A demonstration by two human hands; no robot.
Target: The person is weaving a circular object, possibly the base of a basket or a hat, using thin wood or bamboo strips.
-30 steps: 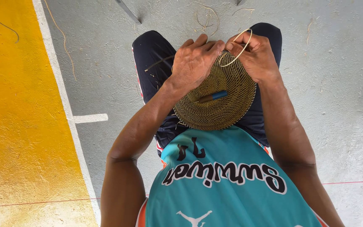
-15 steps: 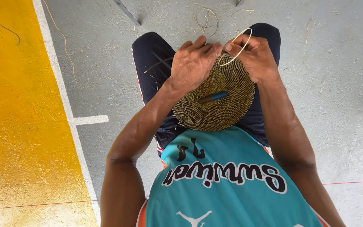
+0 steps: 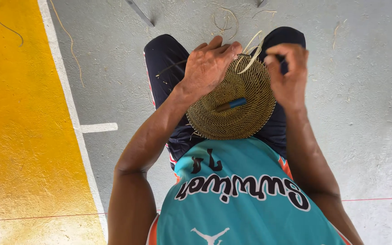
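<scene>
Gripping a round coiled woven disc [image 3: 232, 109], both hands, pale fibre strand [image 3: 250, 56].

The person wears a sleeveless teal jersey [image 3: 246, 199] with white, black-outlined lettering across the chest and a small white figure emblem below it; orange trim edges the armholes. Dark navy shorts [image 3: 164, 59] cover the thighs; both arms are bare.
</scene>
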